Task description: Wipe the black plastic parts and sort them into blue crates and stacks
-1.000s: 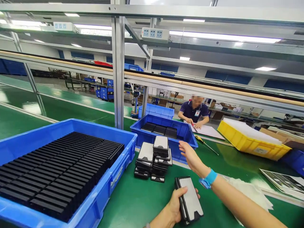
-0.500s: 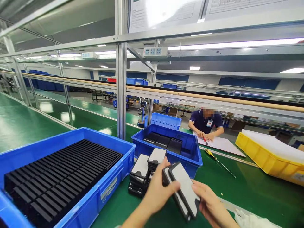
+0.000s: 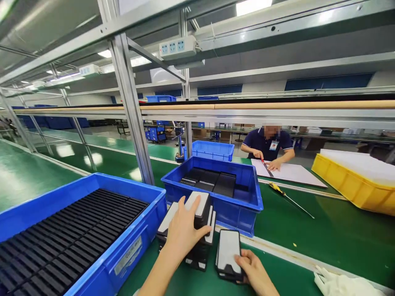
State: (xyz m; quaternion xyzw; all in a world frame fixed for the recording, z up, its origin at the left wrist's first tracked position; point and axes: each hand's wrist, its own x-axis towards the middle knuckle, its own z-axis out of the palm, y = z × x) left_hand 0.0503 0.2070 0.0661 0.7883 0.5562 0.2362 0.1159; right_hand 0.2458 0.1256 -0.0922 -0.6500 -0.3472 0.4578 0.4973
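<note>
My left hand (image 3: 184, 226) rests with spread fingers on a stack of black-edged, white-faced flat pieces (image 3: 201, 202), its thumb pointing right. Just right of that stack, my right hand (image 3: 251, 267) grips a small pile of similar pieces (image 3: 228, 250) by its lower right edge, thumb on the white face. The pile is low over the green table. A blue bin (image 3: 140, 242) at the left holds rows of black slats. Behind the stack, a darker blue bin (image 3: 237, 216) holds black flat pieces.
A yellow-handled screwdriver (image 3: 277, 189) lies right of the bins. Beyond it, a person works over a white sheet (image 3: 296, 172) with a red tool. A yellow bin (image 3: 358, 185) stands at the right, white gloves (image 3: 339, 283) at the lower right. A metal post (image 3: 129, 102) rises behind the bins.
My left hand has left the pieces that both hands held and moved to the stack. My right hand has lowered them beside it. The camera view has shifted and tilted.
</note>
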